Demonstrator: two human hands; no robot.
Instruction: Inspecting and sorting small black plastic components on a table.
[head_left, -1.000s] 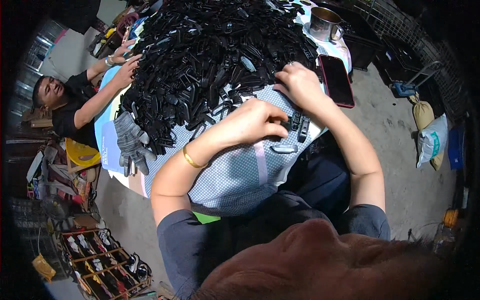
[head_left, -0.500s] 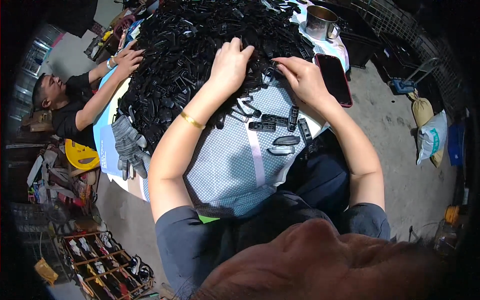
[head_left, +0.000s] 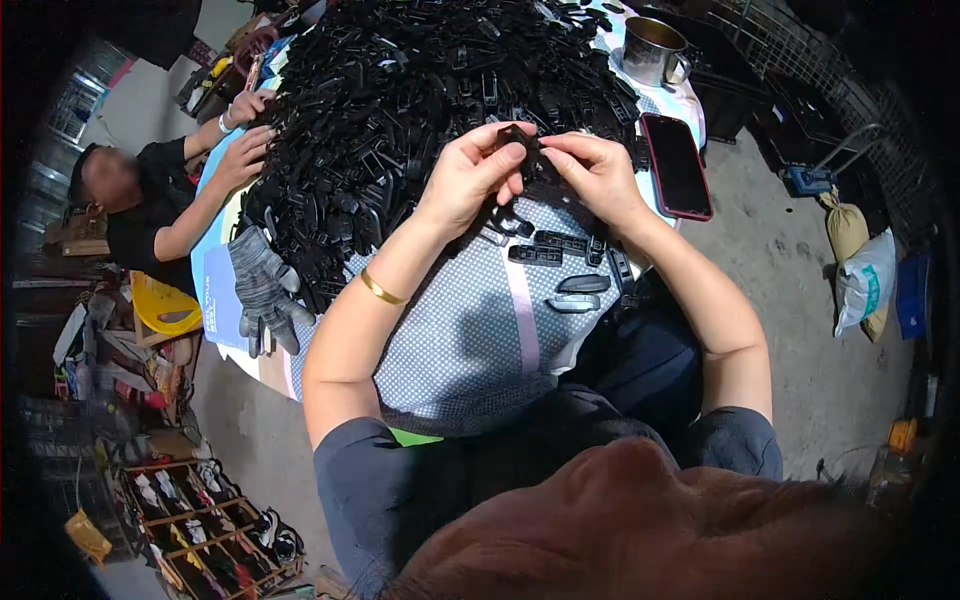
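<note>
A big heap of small black plastic clip-like parts [head_left: 370, 120] covers the far part of the cloth-covered table [head_left: 440, 340]. At the heap's near edge, my left hand [head_left: 462, 185] pinches a black plastic part [head_left: 518, 136] between thumb and fingers. Close on its right, my right hand [head_left: 605, 180] has thumb and forefinger pressed together at that part's right side; whether they grip a second piece is too small to tell. Just below my hands lie several separate black parts [head_left: 562, 242], and nearer to me a pair of smooth, oblong pieces [head_left: 580, 293].
A phone [head_left: 678, 165] lies right of my right hand, with a metal mug [head_left: 652, 55] beyond it. On the left are a grey glove [head_left: 262, 280] and a blue printed sheet [head_left: 220, 300]. Another person's hands [head_left: 245, 150] rest at the heap's left edge. Sacks [head_left: 865, 270] stand on the floor.
My left hand has come back from the heap toward me and now holds a black part close to my right hand. The other person's hands have shifted slightly.
</note>
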